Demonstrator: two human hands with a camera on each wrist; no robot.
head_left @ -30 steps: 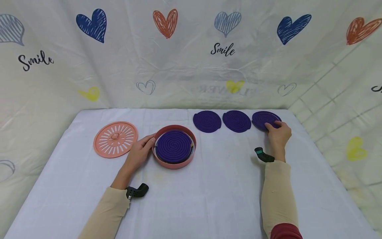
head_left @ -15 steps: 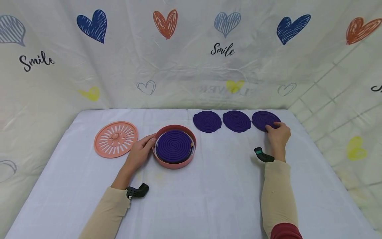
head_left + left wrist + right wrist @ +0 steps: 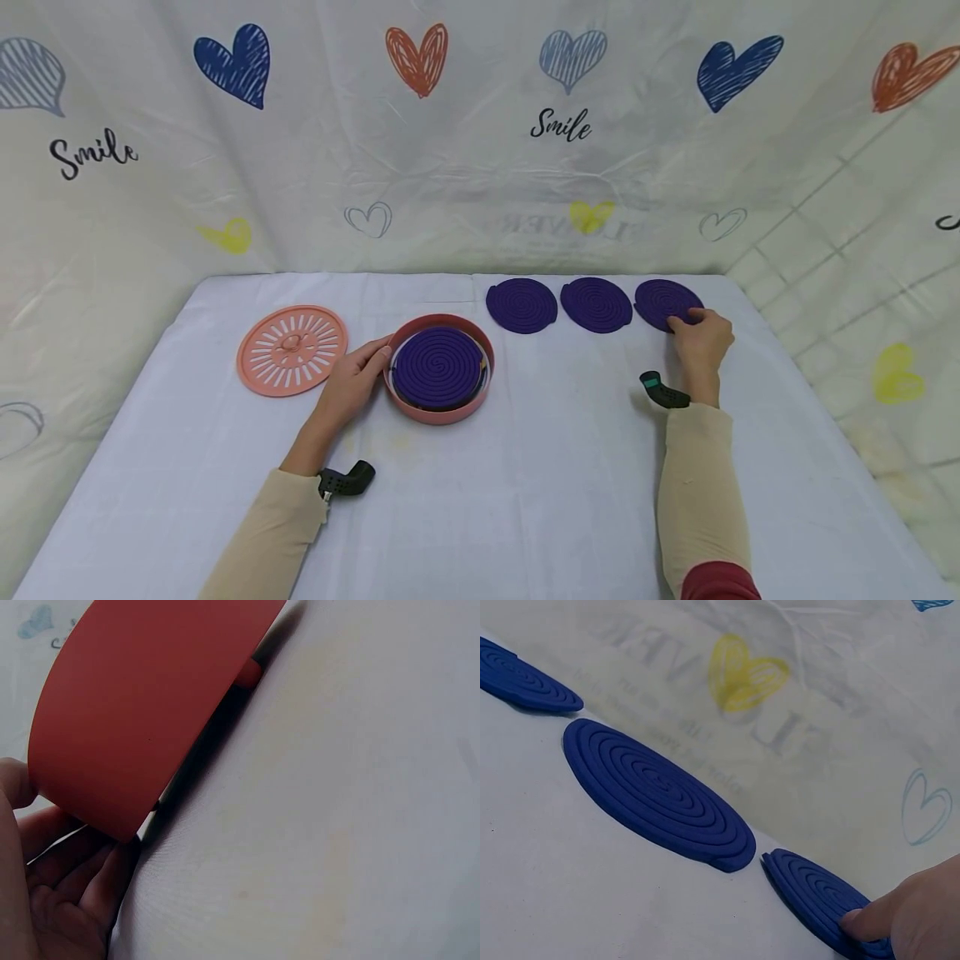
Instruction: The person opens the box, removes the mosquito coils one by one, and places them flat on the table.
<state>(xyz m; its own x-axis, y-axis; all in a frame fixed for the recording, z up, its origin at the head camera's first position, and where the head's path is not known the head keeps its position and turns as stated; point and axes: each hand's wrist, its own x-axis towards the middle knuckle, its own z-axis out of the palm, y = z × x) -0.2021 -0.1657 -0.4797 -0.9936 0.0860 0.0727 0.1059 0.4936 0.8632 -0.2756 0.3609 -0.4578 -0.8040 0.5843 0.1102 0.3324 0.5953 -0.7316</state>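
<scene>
A red round mosquito coil holder [image 3: 438, 415] stands mid-table with a purple mosquito coil [image 3: 438, 367] inside it. My left hand [image 3: 352, 379] grips its left side, thumb at the rim; in the left wrist view, fingers reach under the holder's lower edge [image 3: 135, 712]. At the back right, my right hand [image 3: 701, 340] pinches the near right edge of the rightmost coil [image 3: 663, 300], which lies on the table. The right wrist view has the thumb on top of this coil [image 3: 810, 892]; the other fingers are hidden there.
Two more coils, a middle one [image 3: 596, 305] and a left one [image 3: 521, 306], lie in a row along the back of the white-covered table [image 3: 517, 483]. A coral slotted lid [image 3: 258, 379] lies left of the holder. Behind the table hangs a printed curtain [image 3: 480, 183].
The right edge of the rightmost coil has come down slightly, with my right fingers still at it. My left hand and the holder stay in place.
</scene>
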